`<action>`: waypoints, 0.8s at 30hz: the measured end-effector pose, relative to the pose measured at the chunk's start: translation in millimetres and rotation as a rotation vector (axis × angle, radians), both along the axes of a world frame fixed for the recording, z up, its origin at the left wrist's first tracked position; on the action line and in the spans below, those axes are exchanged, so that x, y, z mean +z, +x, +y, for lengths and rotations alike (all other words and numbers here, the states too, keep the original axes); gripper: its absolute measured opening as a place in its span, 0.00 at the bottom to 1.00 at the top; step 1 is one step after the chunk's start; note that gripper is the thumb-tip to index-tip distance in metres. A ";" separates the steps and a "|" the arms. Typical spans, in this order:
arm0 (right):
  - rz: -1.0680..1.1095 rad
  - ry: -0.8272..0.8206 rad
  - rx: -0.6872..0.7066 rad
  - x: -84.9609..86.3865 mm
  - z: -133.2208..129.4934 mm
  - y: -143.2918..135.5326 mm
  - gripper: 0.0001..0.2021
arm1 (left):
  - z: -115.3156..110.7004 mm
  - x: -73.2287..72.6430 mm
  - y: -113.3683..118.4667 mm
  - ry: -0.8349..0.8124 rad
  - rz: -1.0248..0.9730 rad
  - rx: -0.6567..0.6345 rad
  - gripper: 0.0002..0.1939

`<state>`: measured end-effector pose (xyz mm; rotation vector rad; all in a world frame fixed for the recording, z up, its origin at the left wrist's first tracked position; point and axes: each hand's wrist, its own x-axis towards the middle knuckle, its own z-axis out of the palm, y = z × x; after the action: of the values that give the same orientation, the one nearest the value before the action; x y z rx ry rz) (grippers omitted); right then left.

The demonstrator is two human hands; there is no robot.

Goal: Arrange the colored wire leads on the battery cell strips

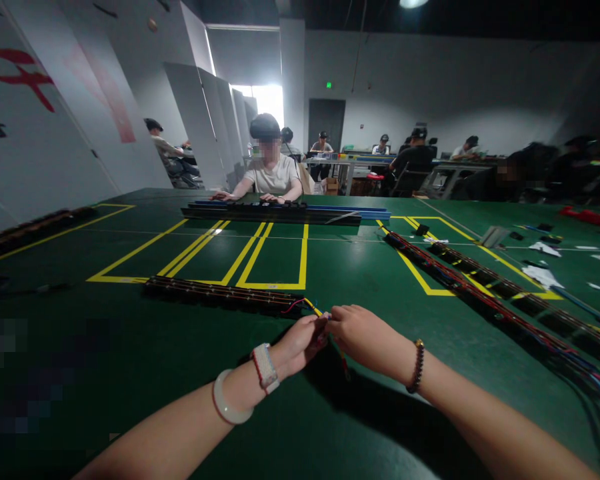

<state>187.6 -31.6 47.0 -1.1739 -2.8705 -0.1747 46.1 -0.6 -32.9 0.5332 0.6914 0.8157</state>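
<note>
A long black strip [220,294] with coloured wires along it lies on the green table [190,373] in front of me. Red, blue and yellow wire ends [307,305] come out of its right end. My left hand [300,343] and my right hand [363,337] meet just right of that end, fingertips pinched together on the wire ends. A thin red wire [344,365] hangs down below my hands. My left wrist bears a pale bangle and a watch, my right wrist a bead bracelet.
Yellow tape lines [260,257] mark boxes on the table. More wired black strips [500,300] run along the right side, with paper scraps [540,273] beyond. A person across the table rests both hands on a long black-and-blue strip [285,211]. Others sit at far tables.
</note>
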 end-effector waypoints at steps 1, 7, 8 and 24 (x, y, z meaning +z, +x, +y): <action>-0.006 -0.003 0.003 -0.7 0.2 0.3 0.06 | -0.2 0.5 -0.1 0.003 0.004 -0.007 0.05; -0.035 -0.060 0.010 -2.0 -1.3 0.3 0.10 | -1.8 3.2 -0.3 0.040 0.049 -0.051 0.04; -0.036 -0.073 0.010 -1.3 -2.2 0.2 0.10 | -1.8 2.9 -0.4 0.042 0.052 -0.050 0.05; -0.018 -0.174 0.139 12.4 -10.4 -0.3 0.07 | -2.2 5.3 -1.1 -0.018 -0.005 -0.084 0.06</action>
<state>187.3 -42.0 59.4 -0.9945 -3.0203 0.0701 45.0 -2.7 -27.6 0.5401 0.6674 0.7313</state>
